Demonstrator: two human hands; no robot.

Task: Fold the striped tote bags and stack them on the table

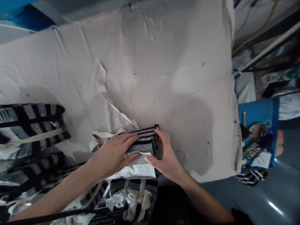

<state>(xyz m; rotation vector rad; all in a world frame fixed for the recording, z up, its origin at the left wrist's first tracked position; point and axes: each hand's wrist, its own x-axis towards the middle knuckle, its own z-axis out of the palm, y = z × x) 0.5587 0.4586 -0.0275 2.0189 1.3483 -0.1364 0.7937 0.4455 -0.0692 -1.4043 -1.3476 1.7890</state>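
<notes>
At my far left, a pile of black-and-grey striped cloth (30, 125) lies over the edge of the canvas-covered table (152, 78), with cream ties (133, 200) bunched nearer me. My left hand (110, 154) is spread across the top of a folded striped bundle (140, 142), its thumb reaching along the front. The bundle sits on the canvas near the table's near edge, on a white cloth (131, 172), and a cream strap (103, 135) runs out from it across the canvas. My right hand (167, 157) cups the bundle's right end, so the two hands hold it between them. Farther right, past the canvas, a blue stand (257, 112) carries a round dish (257, 131), and a striped scrap (252, 177) lies just below it, on the grey floor (281, 200).
</notes>
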